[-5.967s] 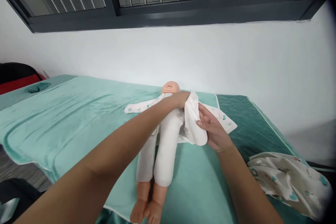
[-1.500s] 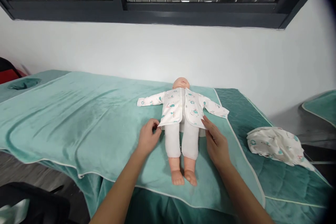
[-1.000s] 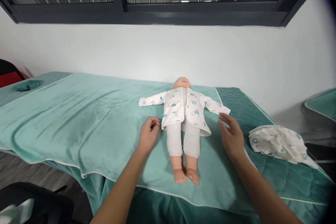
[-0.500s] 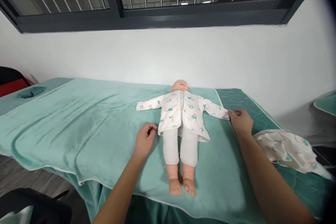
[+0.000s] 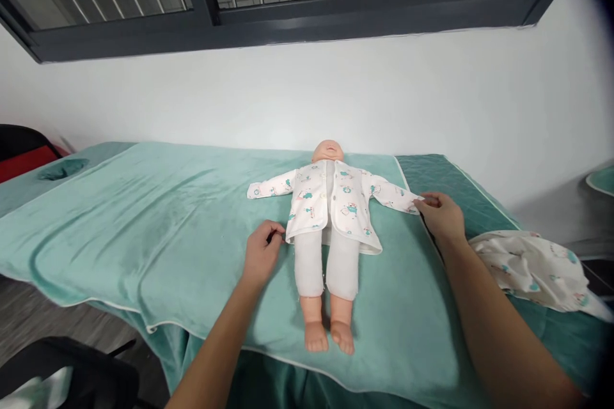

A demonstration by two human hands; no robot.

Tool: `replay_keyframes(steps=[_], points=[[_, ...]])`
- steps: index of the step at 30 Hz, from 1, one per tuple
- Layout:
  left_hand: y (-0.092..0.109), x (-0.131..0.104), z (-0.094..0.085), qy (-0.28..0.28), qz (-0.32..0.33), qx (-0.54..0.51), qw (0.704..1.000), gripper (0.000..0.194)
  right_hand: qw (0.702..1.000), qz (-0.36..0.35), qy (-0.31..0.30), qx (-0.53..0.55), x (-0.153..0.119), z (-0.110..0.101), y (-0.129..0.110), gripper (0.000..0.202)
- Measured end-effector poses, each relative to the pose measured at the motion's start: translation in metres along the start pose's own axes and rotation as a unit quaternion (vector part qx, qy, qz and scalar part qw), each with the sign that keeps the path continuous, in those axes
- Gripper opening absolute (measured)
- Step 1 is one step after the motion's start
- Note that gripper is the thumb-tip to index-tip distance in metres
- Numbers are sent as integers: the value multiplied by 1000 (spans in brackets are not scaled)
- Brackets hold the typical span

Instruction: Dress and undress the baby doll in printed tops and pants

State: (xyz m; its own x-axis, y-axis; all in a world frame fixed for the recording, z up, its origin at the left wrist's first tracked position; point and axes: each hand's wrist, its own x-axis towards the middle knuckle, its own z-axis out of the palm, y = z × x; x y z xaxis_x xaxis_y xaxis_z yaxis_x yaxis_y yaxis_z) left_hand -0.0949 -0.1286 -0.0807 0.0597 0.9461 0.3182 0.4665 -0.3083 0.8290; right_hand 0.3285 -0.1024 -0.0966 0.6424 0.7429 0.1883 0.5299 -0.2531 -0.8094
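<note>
Indoors, beneath a dark-framed window (image 5: 311, 20), we find a pale green blanket (image 5: 192, 236) spread over a darker padded bed (image 5: 426, 176), a baby doll (image 5: 343, 268) lying on its back there, feet toward us. It wears an unfastened printed jacket (image 5: 306, 198), sleeves (image 5: 391, 195) stretched to either side; we judge the thin cloth light, soft and hardly fragile, best taken by hem (image 5: 307, 231) or cuff (image 5: 412, 204), as a mid-sleeve pull would probably crease it. A bundled printed cloth (image 5: 532, 268) rests just beside the right forearm (image 5: 499, 313) — the one thing, we think, that could hamper that arm. The left hand (image 5: 261, 255) curls loosely at the jacket's lower corner — whether it holds the edge, we cannot tell. The right hand (image 5: 442, 217), thumb against fingers, pinches the cuff on its side.
</note>
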Motion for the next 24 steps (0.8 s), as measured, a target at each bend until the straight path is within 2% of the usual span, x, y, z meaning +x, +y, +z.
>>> replay_keyframes(steps=[3, 8, 14, 21, 24], points=[[-1, 1, 0, 1, -2, -2, 1000, 17, 1000, -11, 6, -11, -2, 0, -3, 41], [1, 0, 0, 2, 3, -5, 1000, 18, 994, 23, 60, -89, -1, 2, -4, 50], [3, 0, 0, 1, 5, 7, 1000, 17, 998, 22, 16, -65, 0, 2, -5, 37], [1, 1, 0, -1, 4, 8, 1000, 17, 990, 7, 61, -125, 2, 5, -5, 42], [1, 1, 0, 0, 3, 5, 1000, 17, 996, -6, 50, -79, 4, 7, -3, 35]])
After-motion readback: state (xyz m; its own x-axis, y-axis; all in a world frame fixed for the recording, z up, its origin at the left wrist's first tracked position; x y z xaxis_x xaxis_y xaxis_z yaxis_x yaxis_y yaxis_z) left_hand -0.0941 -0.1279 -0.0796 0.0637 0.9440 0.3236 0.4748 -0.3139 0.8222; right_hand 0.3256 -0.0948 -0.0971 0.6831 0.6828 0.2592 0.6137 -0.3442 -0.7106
